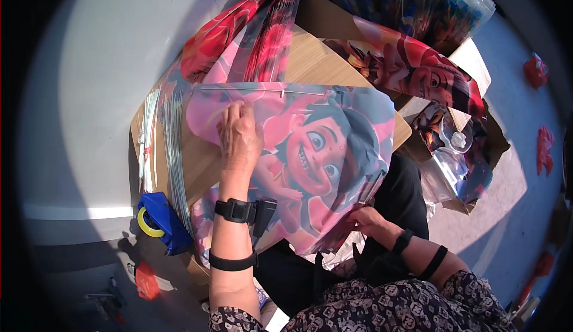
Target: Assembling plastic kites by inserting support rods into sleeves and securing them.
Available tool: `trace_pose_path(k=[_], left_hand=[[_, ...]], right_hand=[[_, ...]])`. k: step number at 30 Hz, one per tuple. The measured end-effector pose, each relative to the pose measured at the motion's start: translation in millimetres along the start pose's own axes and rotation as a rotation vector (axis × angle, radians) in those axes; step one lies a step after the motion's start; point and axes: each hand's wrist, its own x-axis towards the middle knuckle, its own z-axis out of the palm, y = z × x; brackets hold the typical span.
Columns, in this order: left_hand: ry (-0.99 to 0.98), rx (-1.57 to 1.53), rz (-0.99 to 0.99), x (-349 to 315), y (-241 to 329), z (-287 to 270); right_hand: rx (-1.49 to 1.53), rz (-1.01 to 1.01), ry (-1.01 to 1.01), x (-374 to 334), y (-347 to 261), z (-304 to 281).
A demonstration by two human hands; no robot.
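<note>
Two hands on the printed plastic sheet, which lay across the wooden board: left hand pressed flat on it, fingers extended; right hand pinched its lower edge. Thin rods lay just left

Harsh sunlight, deep shadows, dark fisheye rim, slightly soft

Head fisheye, looking steeply down, close over board.
</note>
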Motion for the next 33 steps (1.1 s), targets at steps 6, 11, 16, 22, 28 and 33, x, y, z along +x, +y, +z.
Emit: trace_pose_path(k=[6,11,16,22,28,33], left_hand=[[-0.322,-0.163,-0.056,-88.7,67.0,30.3],[-0.251,-0.125,-0.143,-96.0,69.5,42.9],[-0.220,-0.091,-0.189,-106.0,63.4,49.8],[-0.125,-0.125,-0.173,-106.6,58.2,58.1],[-0.195,0.027,-0.458,-154.0,-9.9,37.9],[-0.167,0.178,-0.741,-205.2,-101.4,25.0]], right_hand=[[-0.040,-0.016,-0.049,16.0,8.7,9.5],[0.013,-0.036,-0.042,21.0,20.9,-7.2],[-0.835,-0.770,-0.096,-95.0,-9.2,31.5],[-1.332,-1.552,0.378,-68.9,-88.6,64.2],[-1.646,-1.401,0.600,-58.6,-133.8,48.3],[-1.673,-1.420,0.693,-36.2,-172.5,30.9]])
